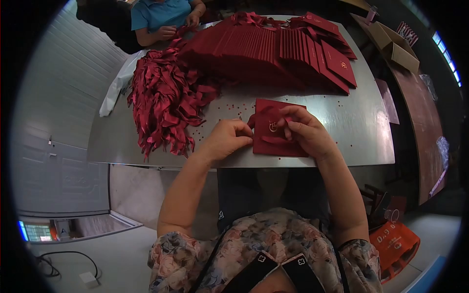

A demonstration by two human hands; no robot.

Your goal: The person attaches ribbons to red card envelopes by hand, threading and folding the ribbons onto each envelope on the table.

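A dark red paper gift bag (263, 110) with a gold emblem lies flat near the table's front edge. A red ribbon (277, 140) curves across its face. My right hand (307, 131) is over the bag, fingers pinched on part of the ribbon. At the bag's left edge, my left hand (227, 139) is closed, thumb against forefinger; what lies between those fingertips is hidden. Left of my left hand is a large heap of loose red ribbons (163, 100). Beyond the bag, a long row of matching red bags (244, 49) leans in a packed stack.
The metal table (337, 139) carries scattered small red dots. Across it, a person in a blue shirt (161, 17) handles ribbon. White plastic sheeting (116, 88) hangs at the left edge. An open cardboard box (393, 46) and an orange bag (395, 246) are on the right.
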